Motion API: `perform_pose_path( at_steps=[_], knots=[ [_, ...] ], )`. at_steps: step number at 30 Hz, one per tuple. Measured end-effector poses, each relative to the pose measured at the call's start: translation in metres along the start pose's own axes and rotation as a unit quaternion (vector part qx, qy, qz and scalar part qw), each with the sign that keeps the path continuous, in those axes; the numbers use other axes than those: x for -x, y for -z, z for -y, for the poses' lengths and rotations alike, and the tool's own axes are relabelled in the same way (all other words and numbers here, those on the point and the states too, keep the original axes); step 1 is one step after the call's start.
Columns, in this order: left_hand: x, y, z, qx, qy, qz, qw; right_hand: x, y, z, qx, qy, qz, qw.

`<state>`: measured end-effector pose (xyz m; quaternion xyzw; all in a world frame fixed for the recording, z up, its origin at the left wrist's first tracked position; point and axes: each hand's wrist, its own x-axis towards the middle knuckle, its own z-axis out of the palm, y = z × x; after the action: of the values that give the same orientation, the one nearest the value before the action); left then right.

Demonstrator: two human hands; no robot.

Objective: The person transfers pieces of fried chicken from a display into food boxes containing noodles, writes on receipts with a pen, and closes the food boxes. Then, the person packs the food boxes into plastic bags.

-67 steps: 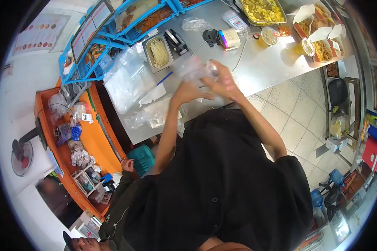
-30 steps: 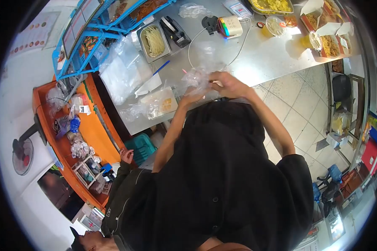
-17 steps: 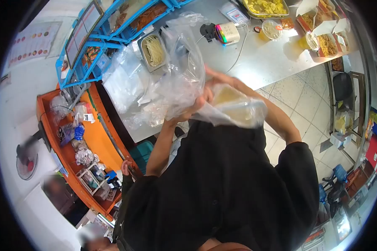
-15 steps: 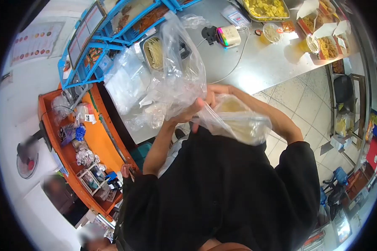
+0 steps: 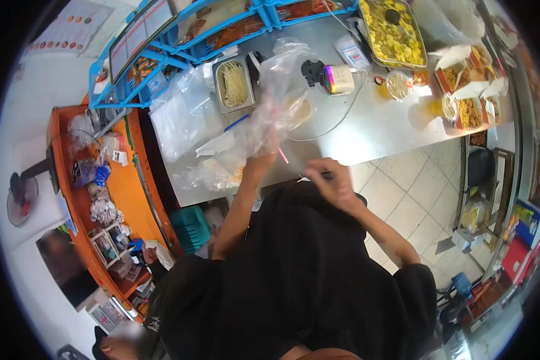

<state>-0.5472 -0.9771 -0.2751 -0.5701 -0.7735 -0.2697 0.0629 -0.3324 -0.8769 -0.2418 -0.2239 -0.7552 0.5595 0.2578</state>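
My left hand (image 5: 261,163) reaches over the near edge of the metal counter (image 5: 318,147) and is closed on a clear plastic bag (image 5: 264,129). Motion blurs its fingertips and the bag. Through the plastic shows a pale, round container (image 5: 298,113). A thin pink strip (image 5: 283,155) sticks out beside this hand. My right hand (image 5: 335,185) is in front of my black shirt, away from the bag. Its fingers are curled, with a small dark thing between them that I cannot make out.
Flat clear bags (image 5: 183,114), a metal tray of pale strips (image 5: 234,84) and a lit cube-shaped device (image 5: 339,80) with a white cable lie on the counter. Beyond are a tray of yellow food (image 5: 393,33), lidded cups and food boxes (image 5: 469,114). A person (image 5: 123,339) is at lower left.
My hands have separated. The bag with the pale container has gone from in front of my body forward over the counter with my left hand. My right hand has let go of it.
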Motion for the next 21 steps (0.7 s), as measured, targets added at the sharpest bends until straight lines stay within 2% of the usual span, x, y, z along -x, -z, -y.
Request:
perform_pose_path(
  at_steps=[2,4,6,8,9,10,12,15,18,20,21],
  knots=[
    [0.008,0.011,0.007,0.104,0.092,0.017,0.990,-0.025,0.023,0.001,-0.022,-0.152,-0.096,0.983],
    [0.025,0.006,0.013,0.148,0.136,0.032,0.979,-0.073,0.029,0.000,-0.028,-0.113,-0.167,0.979],
    [0.044,-0.006,0.013,0.192,0.157,0.049,0.968,-0.127,0.005,-0.010,-0.068,-0.081,-0.136,0.985],
    [0.058,-0.029,0.007,0.272,0.192,0.057,0.941,-0.184,-0.037,-0.027,0.041,0.068,-0.028,0.996],
    [0.067,-0.043,0.006,0.314,0.219,0.053,0.922,-0.216,-0.070,-0.051,0.093,0.085,0.041,0.991],
    [0.073,-0.049,0.003,0.346,0.243,0.049,0.905,-0.238,-0.105,-0.071,0.145,0.100,0.108,0.979],
    [0.078,-0.047,-0.001,0.377,0.272,0.040,0.885,-0.258,-0.158,-0.064,0.418,0.180,0.091,0.886],
    [0.081,-0.035,-0.007,0.385,0.294,0.039,0.874,-0.276,-0.202,-0.084,0.544,0.172,0.143,0.809],
    [0.085,-0.030,-0.017,0.387,0.303,0.034,0.870,-0.288,-0.220,-0.091,0.541,0.099,0.245,0.799],
    [0.090,-0.029,-0.022,0.393,0.314,0.033,0.864,-0.284,-0.198,-0.051,0.517,0.103,0.253,0.811],
    [0.092,-0.026,-0.023,0.393,0.317,0.030,0.863,-0.287,-0.199,-0.055,0.516,0.089,0.238,0.818]
  ],
)
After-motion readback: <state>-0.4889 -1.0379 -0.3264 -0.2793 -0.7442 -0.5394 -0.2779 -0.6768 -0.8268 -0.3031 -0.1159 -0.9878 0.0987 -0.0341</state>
